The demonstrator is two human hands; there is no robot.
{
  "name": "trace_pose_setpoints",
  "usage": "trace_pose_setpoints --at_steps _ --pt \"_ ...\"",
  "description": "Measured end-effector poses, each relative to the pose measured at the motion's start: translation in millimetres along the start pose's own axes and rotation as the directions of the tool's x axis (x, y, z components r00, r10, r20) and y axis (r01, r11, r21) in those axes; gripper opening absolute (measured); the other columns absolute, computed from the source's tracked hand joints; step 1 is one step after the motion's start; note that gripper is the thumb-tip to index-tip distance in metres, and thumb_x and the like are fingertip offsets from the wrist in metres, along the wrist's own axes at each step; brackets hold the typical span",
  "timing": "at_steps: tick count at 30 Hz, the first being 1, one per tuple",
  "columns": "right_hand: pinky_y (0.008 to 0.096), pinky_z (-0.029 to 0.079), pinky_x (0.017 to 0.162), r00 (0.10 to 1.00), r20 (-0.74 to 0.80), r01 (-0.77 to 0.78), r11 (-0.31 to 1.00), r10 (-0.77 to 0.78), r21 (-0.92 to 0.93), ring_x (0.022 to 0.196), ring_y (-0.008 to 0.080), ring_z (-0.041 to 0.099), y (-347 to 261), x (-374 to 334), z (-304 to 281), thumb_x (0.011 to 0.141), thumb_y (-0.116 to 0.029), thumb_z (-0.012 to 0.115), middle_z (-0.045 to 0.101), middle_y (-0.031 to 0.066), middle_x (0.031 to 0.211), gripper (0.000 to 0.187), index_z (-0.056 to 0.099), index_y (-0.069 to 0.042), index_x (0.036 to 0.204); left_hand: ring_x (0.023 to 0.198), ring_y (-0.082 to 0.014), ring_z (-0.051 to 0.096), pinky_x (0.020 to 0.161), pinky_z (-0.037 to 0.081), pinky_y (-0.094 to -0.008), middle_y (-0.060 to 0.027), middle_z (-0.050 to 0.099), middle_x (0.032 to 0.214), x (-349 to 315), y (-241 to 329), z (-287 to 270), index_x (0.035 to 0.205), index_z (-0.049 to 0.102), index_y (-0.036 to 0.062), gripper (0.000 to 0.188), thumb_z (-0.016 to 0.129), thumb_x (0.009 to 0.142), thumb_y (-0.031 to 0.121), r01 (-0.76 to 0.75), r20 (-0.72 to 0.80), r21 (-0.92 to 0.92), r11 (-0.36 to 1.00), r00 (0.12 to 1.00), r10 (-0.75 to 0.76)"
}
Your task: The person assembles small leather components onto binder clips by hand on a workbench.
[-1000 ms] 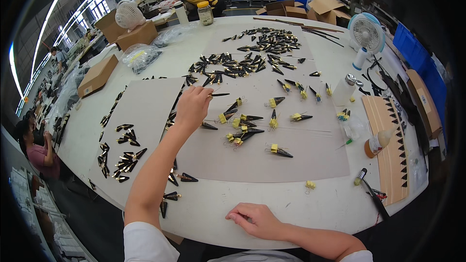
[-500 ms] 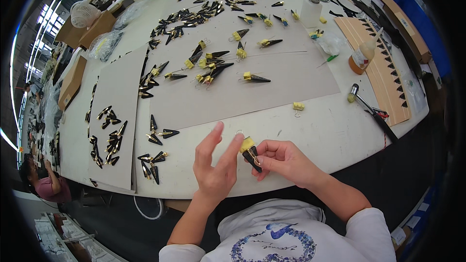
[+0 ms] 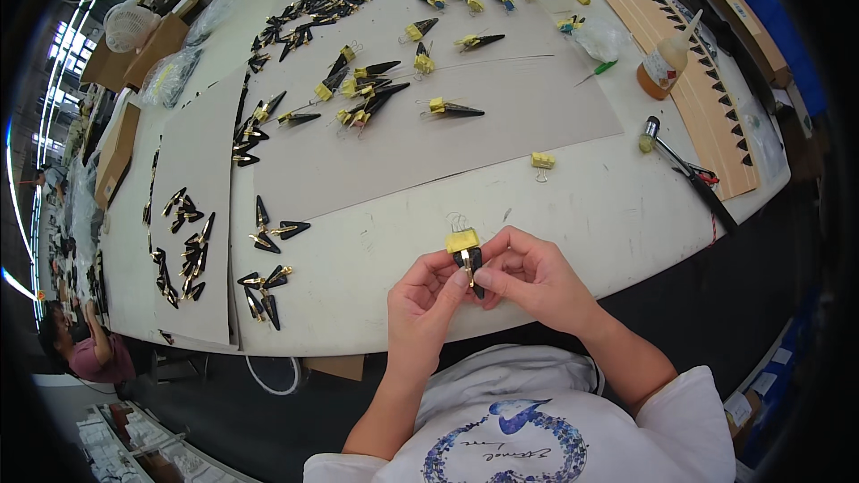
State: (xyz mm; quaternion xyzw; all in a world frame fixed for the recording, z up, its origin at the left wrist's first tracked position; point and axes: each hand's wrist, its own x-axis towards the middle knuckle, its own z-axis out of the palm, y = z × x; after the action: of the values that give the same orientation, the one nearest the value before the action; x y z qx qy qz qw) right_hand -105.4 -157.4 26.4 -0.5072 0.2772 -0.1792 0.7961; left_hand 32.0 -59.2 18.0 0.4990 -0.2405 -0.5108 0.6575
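Note:
Close to the table's front edge, my left hand [image 3: 422,300] and my right hand [image 3: 537,282] pinch one black pointed piece [image 3: 469,273] with gold metal trim, both thumbs pressed on its face. Its narrow tip points toward me. A yellow binder clip [image 3: 463,241] grips the wide far end, its wire handles standing away from me. My fingers behind the piece are partly hidden. A loose yellow binder clip [image 3: 542,161] lies on the table beyond my right hand. Further off, several clipped black pieces [image 3: 362,98] lie on grey board [image 3: 403,156].
Several black-and-gold pieces [image 3: 264,295] lie to the left, some on another grey board [image 3: 199,188]. At right are a hammer [image 3: 652,136], an amber glue bottle [image 3: 663,67], a green-handled pick [image 3: 601,70] and a wooden board [image 3: 693,98]. A person [image 3: 89,349] sits at far left.
My left hand has come off the clip's wire handles and moved down to the black piece, joining my right hand. The piece is turned more upright. The whole view has shifted slightly.

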Motion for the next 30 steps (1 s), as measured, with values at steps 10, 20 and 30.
trace_pose_setpoints --at_steps 10,20,30 --pt "0.023 0.052 0.064 0.997 -0.039 0.067 0.997 -0.069 -0.048 0.077 0.0072 0.059 1.9 8.5 0.3 0.094 -0.013 0.057 0.062 0.0036 0.088 0.014 0.057 0.001 0.097 0.084 -0.0114 0.059 0.076 0.049 -0.026 -0.0081 0.063 0.097 -0.8 1.8 -5.9 0.111 0.057 -0.0043 0.022 0.056 0.093 0.007 0.049 -0.027 -0.093 0.994 0.998 -0.052" --pt "0.0231 0.051 0.061 0.992 -0.106 0.067 0.997 -0.07 -0.035 0.073 0.0074 0.058 0.1 12.9 6.9 0.092 -0.009 0.057 0.061 0.0047 0.085 0.01 0.055 0.001 0.093 0.086 -0.0124 0.06 0.08 0.049 -0.0268 -0.0089 0.064 0.099 -1.2 -0.5 -6.0 0.115 0.058 -0.0061 0.026 0.055 0.093 0.007 0.022 -0.031 -0.068 0.997 0.999 -0.024" --pt "0.0211 0.048 0.06 0.986 -0.156 0.053 0.997 -0.061 -0.051 0.069 0.0056 0.057 6.2 8.9 12.1 0.091 -0.008 0.058 0.06 0.0036 0.082 0.009 0.053 0.0 0.091 0.083 -0.0127 0.061 0.077 0.05 -0.0266 -0.0101 0.065 0.093 -0.3 -1.8 -6.7 0.11 0.06 -0.0072 0.022 0.057 0.092 0.006 -0.015 -0.087 -0.071 0.997 0.996 0.009"
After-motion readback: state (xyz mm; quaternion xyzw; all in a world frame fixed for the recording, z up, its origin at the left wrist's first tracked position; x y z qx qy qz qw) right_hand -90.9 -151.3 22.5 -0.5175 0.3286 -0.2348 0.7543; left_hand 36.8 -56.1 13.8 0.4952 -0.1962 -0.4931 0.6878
